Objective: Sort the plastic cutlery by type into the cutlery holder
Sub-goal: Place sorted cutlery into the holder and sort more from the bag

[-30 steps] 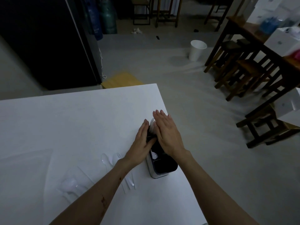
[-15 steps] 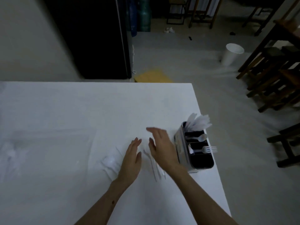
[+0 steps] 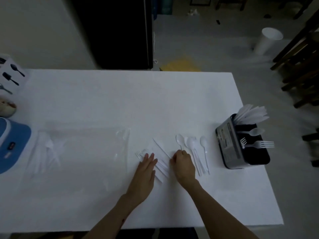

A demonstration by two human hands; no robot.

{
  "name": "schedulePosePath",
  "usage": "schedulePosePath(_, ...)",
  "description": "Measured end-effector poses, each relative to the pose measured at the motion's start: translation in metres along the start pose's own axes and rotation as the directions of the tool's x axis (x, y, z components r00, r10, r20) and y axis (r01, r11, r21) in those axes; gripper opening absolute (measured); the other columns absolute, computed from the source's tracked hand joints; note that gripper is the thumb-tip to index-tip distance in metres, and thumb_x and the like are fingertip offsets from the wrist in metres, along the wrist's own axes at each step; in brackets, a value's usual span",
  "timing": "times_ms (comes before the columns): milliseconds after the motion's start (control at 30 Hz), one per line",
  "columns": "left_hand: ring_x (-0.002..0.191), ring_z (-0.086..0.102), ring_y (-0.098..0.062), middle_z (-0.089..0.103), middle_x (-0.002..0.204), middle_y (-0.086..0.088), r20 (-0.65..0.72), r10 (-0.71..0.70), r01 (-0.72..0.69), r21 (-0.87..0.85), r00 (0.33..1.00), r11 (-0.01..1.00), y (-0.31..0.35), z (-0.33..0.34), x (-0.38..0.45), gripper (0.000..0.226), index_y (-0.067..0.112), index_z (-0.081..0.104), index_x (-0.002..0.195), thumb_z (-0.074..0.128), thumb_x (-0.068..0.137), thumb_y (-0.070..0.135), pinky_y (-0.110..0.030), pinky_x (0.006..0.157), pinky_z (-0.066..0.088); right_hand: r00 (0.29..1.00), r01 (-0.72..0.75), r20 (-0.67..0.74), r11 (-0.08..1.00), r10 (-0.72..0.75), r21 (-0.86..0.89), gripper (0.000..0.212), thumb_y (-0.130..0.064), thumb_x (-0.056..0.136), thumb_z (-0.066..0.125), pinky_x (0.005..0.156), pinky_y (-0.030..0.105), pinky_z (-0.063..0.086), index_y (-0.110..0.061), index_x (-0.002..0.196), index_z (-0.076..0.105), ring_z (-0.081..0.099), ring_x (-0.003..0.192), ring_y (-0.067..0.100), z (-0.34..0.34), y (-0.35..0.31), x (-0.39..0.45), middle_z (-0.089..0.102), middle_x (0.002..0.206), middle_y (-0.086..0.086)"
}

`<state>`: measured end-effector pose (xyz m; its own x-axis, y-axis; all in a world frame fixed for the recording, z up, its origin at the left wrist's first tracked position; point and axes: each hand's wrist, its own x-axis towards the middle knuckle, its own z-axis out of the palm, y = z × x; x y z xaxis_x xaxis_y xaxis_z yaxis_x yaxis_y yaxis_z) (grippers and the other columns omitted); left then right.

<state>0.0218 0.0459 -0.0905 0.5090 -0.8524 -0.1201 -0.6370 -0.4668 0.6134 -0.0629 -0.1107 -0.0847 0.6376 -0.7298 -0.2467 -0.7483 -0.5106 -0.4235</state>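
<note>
A black cutlery holder (image 3: 231,147) stands at the table's right edge, with white knives (image 3: 252,113) in its far compartment, a spoon (image 3: 253,132) in the middle one and forks (image 3: 259,144) in the near one. Several loose white spoons (image 3: 195,147) lie on the table left of it. My right hand (image 3: 183,164) sits with fingers curled over the handle end of the leftmost spoon (image 3: 179,140). My left hand (image 3: 146,168) lies flat with straight fingers on a bunch of loose forks (image 3: 141,152) and knives (image 3: 163,168).
A clear plastic bag (image 3: 82,149) with more white cutlery (image 3: 48,152) lies on the left part of the white table (image 3: 120,100). A blue object (image 3: 12,144) and a printed box (image 3: 10,75) sit at the left edge. Wooden stools and a white bin (image 3: 268,40) stand on the floor.
Both hands left the holder and moved left and down onto the loose cutlery. The right hand's fingers have curled at a spoon handle. The view has swung left, showing the whole table.
</note>
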Motion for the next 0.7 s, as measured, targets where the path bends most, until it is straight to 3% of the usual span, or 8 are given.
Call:
schedulePosePath(100,0.145,0.01,-0.006,0.025,0.153,0.009,-0.062,-0.017,0.011,-0.103,0.998,0.995,0.009,-0.008,0.004,0.044,0.015,0.043,0.141,0.03,0.101,0.029,-0.024,0.119,0.012,1.0,0.0,-0.006,0.993,0.0,0.118,0.012,-0.02,0.097,0.053,0.071,0.037,0.055,-0.011,0.092,0.058,0.062,0.083,0.021,-0.001,0.003,-0.005,0.063,0.091,0.004)
schedulePosePath(200,0.133,0.03,-0.012,0.046,0.139,0.002,-0.132,-0.214,0.179,-0.24,0.968,0.954,0.028,-0.017,0.016,0.039,0.016,0.051,0.133,0.046,0.098,0.031,-0.023,0.111,0.023,0.991,0.135,-0.041,0.937,-0.129,0.321,0.011,-0.021,0.097,0.056,0.068,0.031,0.054,-0.013,0.089,0.058,0.061,0.071,0.012,-0.011,0.001,-0.021,0.063,0.081,-0.002)
schedulePosePath(267,0.126,0.034,-0.02,0.052,0.129,0.0,-0.055,-0.445,0.402,-0.341,0.894,0.85,0.039,-0.026,0.029,0.041,0.018,0.057,0.126,0.046,0.095,0.044,-0.032,0.106,0.026,0.968,0.239,-0.019,0.907,-0.248,0.346,0.009,-0.02,0.097,0.056,0.067,0.026,0.051,-0.014,0.09,0.058,0.058,0.071,0.009,-0.02,-0.005,-0.034,0.063,0.082,-0.003)
schedulePosePath(333,0.118,0.037,-0.02,0.056,0.115,-0.001,0.088,-0.575,0.525,-0.536,0.813,0.661,0.046,-0.033,0.038,0.04,0.017,0.062,0.115,0.044,0.095,0.046,-0.036,0.1,0.032,0.949,0.293,0.01,0.896,-0.314,0.334,0.009,-0.021,0.097,0.057,0.069,0.024,0.049,-0.014,0.092,0.058,0.058,0.074,0.01,-0.023,-0.009,-0.041,0.063,0.084,-0.003)
schedulePosePath(433,0.103,0.053,-0.016,0.065,0.098,0.006,0.099,-0.581,0.419,-0.789,0.808,0.449,0.049,-0.037,0.038,0.029,0.009,0.059,0.104,0.043,0.099,0.033,-0.029,0.089,0.039,0.976,0.214,-0.047,0.924,-0.21,0.316,0.01,-0.024,0.096,0.057,0.069,0.028,0.052,-0.018,0.089,0.06,0.059,0.073,0.008,-0.015,-0.005,-0.039,0.063,0.083,-0.006)
schedulePosePath(500,0.094,0.063,-0.019,0.071,0.092,0.0,0.08,-0.599,0.347,-0.872,0.797,0.346,0.047,-0.039,0.033,0.021,0.009,0.056,0.096,0.045,0.099,0.027,-0.032,0.086,0.048,0.989,0.122,-0.107,0.964,-0.099,0.236,0.009,-0.026,0.095,0.06,0.068,0.03,0.053,-0.019,0.089,0.06,0.059,0.074,0.01,-0.01,0.001,-0.034,0.062,0.084,-0.006)
schedulePosePath(600,0.083,0.068,-0.022,0.073,0.09,-0.007,0.085,-0.647,0.342,-0.896,0.758,0.283,0.04,-0.04,0.024,0.017,0.01,0.057,0.089,0.052,0.097,0.024,-0.03,0.073,0.052,0.998,0.06,-0.023,0.996,-0.058,0.062,0.014,-0.03,0.092,0.063,0.069,0.031,0.053,-0.017,0.098,0.061,0.057,0.086,0.016,-0.004,0.004,-0.029,0.06,0.093,-0.004)
schedulePosePath(700,0.078,0.069,-0.021,0.073,0.09,-0.008,0.097,-0.697,0.346,-0.91,0.711,0.227,0.032,-0.039,0.016,0.016,0.01,0.06,0.095,0.053,0.096,0.024,-0.031,0.07,0.052,0.998,0.065,0.014,0.997,-0.064,-0.036,0.01,-0.022,0.095,0.057,0.066,0.032,0.051,-0.014,0.097,0.062,0.058,0.089,0.019,-0.004,0.001,-0.027,0.062,0.095,-0.001)
